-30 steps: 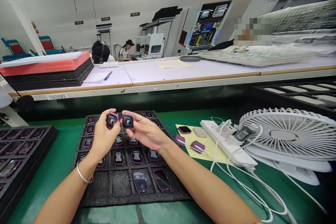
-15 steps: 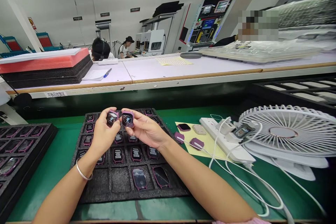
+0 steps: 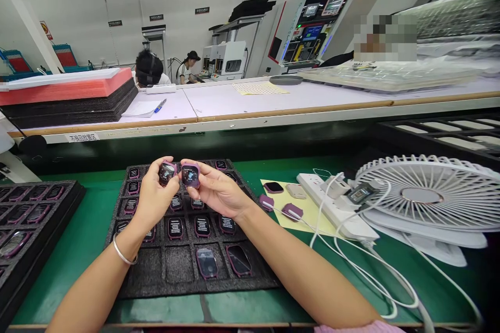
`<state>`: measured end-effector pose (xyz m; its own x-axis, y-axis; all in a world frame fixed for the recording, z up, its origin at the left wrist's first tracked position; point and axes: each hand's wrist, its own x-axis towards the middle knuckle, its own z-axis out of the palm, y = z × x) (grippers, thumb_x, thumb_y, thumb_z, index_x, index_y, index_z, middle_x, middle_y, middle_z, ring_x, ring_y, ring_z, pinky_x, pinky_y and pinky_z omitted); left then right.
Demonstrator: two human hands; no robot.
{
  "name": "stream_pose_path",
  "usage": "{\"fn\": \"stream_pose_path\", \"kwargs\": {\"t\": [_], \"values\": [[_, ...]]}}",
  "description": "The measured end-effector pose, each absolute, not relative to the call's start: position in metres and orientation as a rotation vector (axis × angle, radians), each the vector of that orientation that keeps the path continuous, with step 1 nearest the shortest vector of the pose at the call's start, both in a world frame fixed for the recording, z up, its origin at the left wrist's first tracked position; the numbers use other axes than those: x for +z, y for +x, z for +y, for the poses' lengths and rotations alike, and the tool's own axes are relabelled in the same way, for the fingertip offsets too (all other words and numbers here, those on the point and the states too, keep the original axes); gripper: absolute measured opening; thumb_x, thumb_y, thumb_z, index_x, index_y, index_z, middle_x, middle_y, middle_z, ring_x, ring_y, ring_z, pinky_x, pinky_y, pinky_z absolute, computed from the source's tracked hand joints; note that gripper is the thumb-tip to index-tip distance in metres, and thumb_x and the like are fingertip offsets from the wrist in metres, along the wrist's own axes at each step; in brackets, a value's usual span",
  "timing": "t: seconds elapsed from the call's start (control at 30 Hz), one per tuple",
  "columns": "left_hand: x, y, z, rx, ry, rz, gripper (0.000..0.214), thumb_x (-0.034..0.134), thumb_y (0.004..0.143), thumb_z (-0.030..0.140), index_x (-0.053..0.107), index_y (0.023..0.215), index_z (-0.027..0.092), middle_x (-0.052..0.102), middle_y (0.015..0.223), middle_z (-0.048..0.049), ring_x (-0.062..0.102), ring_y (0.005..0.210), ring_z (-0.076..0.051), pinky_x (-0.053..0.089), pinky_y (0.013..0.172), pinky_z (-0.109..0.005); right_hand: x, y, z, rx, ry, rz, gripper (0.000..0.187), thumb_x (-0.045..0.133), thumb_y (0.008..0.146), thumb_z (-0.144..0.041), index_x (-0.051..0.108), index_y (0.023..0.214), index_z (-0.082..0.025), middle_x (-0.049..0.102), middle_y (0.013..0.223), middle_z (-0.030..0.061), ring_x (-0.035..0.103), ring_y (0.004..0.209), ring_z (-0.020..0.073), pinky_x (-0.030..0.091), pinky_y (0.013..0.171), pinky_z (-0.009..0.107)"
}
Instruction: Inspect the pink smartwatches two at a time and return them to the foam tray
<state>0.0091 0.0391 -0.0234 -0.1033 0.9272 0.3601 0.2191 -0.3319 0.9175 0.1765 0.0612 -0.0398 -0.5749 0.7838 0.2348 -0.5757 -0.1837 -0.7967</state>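
My left hand [image 3: 156, 195] is closed on a purple smartwatch case with a lit screen [image 3: 166, 173]. Close beside it, a second purple watch case [image 3: 190, 175], also lit, is gripped by my right hand [image 3: 219, 190]. Both screens face me. Beneath my hands lies a black foam tray [image 3: 148, 273] with square pockets. Several purple watches sit in it, many showing lines of white text, such as this watch [image 3: 202, 226]. In the front row, one watch [image 3: 207, 263] has a pale, reflective face and another watch [image 3: 239, 260] a dark screen; two pockets at left there hold nothing.
A second foam tray of watches [image 3: 58, 229] stands at left. To the right are a yellow sheet [image 3: 279, 203] with several watch cases, a white power strip [image 3: 332, 208] with cables, and a white fan [image 3: 422, 195]. Behind runs a raised shelf [image 3: 219, 106]; other people work beyond it.
Both hands keep hold of their watches in nearly the same place. The left watch's screen is tilted slightly differently and shows less glare. The camera view has shifted slightly.
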Motion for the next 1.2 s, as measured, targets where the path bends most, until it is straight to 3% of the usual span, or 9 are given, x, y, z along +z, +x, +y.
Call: {"fn": "stream_pose_path", "kwargs": {"t": [0.73, 1.2], "values": [[-0.0208, 0.0099, 0.0379, 1.473, 1.588, 1.309, 0.043, 0.065, 0.073, 0.029, 0.060, 0.115, 0.017, 0.065, 0.096, -0.0033, 0.059, 0.080, -0.015, 0.047, 0.075, -0.027, -0.0400, 0.1777, 0.0615, 1.864, -0.299, -1.169, 0.043, 0.077, 0.079, -0.031, 0.067, 0.120, -0.023, 0.065, 0.102, 0.0045, 0.052, 0.066, 0.0125, 0.042, 0.062, 0.028], [-0.0246, 0.0087, 0.0405, 1.461, 1.554, 1.264, 0.045, 0.065, 0.074, 0.026, 0.059, 0.117, 0.016, 0.065, 0.100, -0.0047, 0.061, 0.086, -0.016, 0.048, 0.080, -0.028, -0.0395, 0.1780, 0.0621, 1.873, -0.277, -1.164, 0.041, 0.077, 0.081, -0.029, 0.068, 0.119, -0.022, 0.065, 0.104, 0.0050, 0.053, 0.066, 0.0112, 0.042, 0.062, 0.027]]}}
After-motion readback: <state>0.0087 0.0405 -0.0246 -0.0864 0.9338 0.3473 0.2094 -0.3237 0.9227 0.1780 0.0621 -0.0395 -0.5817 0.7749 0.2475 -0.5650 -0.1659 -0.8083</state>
